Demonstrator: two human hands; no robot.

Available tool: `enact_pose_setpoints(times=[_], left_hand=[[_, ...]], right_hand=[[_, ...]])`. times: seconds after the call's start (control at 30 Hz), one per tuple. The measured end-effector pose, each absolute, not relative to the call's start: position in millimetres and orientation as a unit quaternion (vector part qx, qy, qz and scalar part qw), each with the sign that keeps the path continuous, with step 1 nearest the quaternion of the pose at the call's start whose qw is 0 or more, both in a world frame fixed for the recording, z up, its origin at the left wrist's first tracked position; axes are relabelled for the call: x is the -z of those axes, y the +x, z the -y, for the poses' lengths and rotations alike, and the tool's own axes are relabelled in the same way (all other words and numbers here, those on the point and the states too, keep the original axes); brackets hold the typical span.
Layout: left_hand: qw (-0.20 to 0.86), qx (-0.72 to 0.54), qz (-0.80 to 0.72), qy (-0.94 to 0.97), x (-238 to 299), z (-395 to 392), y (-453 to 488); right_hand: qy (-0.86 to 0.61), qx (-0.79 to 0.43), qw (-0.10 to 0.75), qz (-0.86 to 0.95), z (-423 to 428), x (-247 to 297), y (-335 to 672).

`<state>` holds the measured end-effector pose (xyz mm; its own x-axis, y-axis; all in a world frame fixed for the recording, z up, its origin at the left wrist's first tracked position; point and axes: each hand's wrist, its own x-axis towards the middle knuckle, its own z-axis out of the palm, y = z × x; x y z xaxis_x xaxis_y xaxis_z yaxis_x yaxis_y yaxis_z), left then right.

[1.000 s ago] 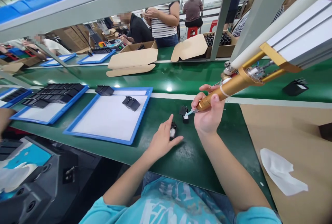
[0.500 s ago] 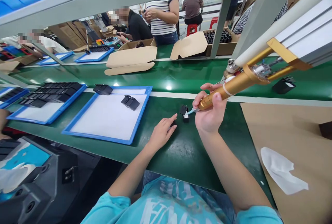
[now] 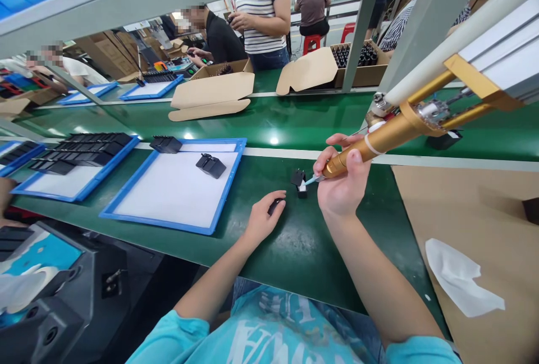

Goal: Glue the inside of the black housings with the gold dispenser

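Observation:
My right hand (image 3: 343, 176) is closed around a gold dispensing gun (image 3: 389, 131). The gun's pale blue needle tip (image 3: 310, 180) reaches into a small black plug housing (image 3: 298, 177), which stands on the green bench with something white inside it. To the left of that housing, my left hand (image 3: 264, 215) has its thumb and fingers curled about a small black piece (image 3: 275, 205), partly hidden by the fingers. One black adapter block (image 3: 211, 165) lies on a blue-rimmed tray (image 3: 168, 201), and another (image 3: 165, 144) sits at the tray's back left corner.
A second tray (image 3: 80, 190) at left carries several black blocks. Brown cardboard (image 3: 475, 229) with a crumpled white sheet (image 3: 463, 277) covers the bench at right. Behind runs a green belt (image 3: 273, 128) bearing a black block (image 3: 445, 139). Co-workers and open cartons are beyond.
My left hand's fingers have curled in, and a small black piece now shows between them. The black block on the belt has shifted left. The needle tip stays at the housing.

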<state>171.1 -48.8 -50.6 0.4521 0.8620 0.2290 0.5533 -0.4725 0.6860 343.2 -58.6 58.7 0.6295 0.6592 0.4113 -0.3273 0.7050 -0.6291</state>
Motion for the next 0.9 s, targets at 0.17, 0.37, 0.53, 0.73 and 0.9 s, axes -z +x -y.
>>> enact_pose_setpoints(times=[0.17,0.37,0.53,0.73,0.9], left_hand=[[0.108,-0.095,-0.486,0.862,40,52,174],[0.077,-0.037,-0.410,0.908,34,51,171],[0.064,-0.129,-0.446,0.883,27,26,144],[-0.068,-0.145,-0.549,0.820,4,-53,76],[-0.075,-0.139,-0.571,0.806,19,-81,52]], right_hand=[[-0.266,-0.292,0.861,0.320,59,-58,344],[-0.262,-0.287,0.871,0.301,62,-61,344],[-0.259,-0.292,0.869,0.304,61,-61,345],[-0.261,-0.292,0.870,0.300,61,-59,347],[-0.275,-0.300,0.866,0.291,61,-59,348]])
